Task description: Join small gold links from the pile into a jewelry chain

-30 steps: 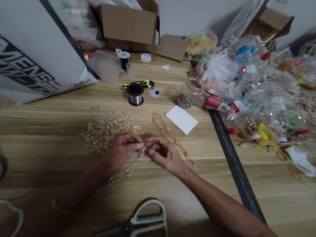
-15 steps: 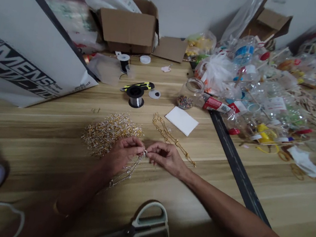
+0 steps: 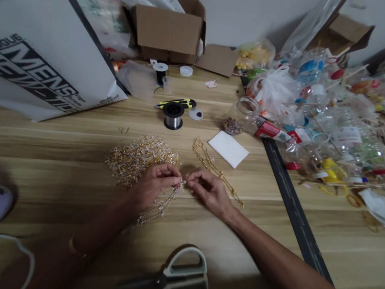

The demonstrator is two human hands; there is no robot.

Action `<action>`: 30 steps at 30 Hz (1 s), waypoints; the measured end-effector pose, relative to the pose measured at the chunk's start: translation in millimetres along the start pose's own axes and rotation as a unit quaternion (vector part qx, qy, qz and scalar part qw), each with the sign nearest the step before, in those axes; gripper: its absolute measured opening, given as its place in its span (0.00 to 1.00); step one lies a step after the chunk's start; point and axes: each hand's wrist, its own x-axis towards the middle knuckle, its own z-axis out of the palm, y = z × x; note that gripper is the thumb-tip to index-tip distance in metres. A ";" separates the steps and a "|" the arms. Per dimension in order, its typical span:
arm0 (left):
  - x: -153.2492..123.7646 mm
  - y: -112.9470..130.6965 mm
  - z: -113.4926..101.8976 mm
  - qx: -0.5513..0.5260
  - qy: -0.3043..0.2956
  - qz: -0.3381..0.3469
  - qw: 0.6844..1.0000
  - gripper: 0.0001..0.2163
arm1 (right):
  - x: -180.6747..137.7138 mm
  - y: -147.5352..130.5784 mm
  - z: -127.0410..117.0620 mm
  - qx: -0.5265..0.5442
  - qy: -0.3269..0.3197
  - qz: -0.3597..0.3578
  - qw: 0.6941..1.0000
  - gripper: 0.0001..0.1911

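My left hand (image 3: 158,183) pinches the end of a thin silver beaded chain (image 3: 159,212), which hangs down from its fingertips and trails over the table. Facing it, my right hand (image 3: 210,193) is closed, thumb and forefinger pressed on the shiny tip of the same chain; the tiny part between the fingertips is too small to make out. Behind my left hand lies a heap of gold and clear beaded pieces (image 3: 138,155). A gold chain (image 3: 218,171) is stretched out just beyond my right hand.
Scissors (image 3: 185,278) lie near the front edge. Farther back are a wire spool (image 3: 173,117), a yellow-black cutter (image 3: 180,103), a white card (image 3: 228,149) and a bead jar (image 3: 238,117). Plastic bottles (image 3: 339,132) crowd the right; a large white box (image 3: 46,60) stands left.
The whole view has shifted, so things appear slightly farther right. My two hands' fingertips are a little farther apart, showing more of the chain's shiny end between them.
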 end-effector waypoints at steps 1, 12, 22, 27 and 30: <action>-0.1 -0.2 0.0 -0.001 -0.002 0.000 1.000 0.06 | -0.2 0.2 0.2 0.002 0.001 0.005 1.000 0.09; -0.8 -1.2 0.8 0.016 0.009 -0.003 1.000 0.06 | -1.5 0.0 -1.1 -0.005 0.020 -0.010 1.000 0.08; -0.7 -0.6 0.8 0.024 0.001 -0.003 1.000 0.05 | -1.4 -0.2 -0.6 -0.015 0.007 -0.016 1.000 0.09; -0.3 -3.1 -0.2 0.019 -0.004 -0.001 1.000 0.06 | -0.8 -1.0 -0.9 -0.032 0.001 -0.035 0.999 0.08; -0.5 -3.2 0.0 0.024 -0.005 0.000 1.000 0.06 | -0.5 -0.3 -0.6 -0.029 -0.001 -0.045 0.999 0.08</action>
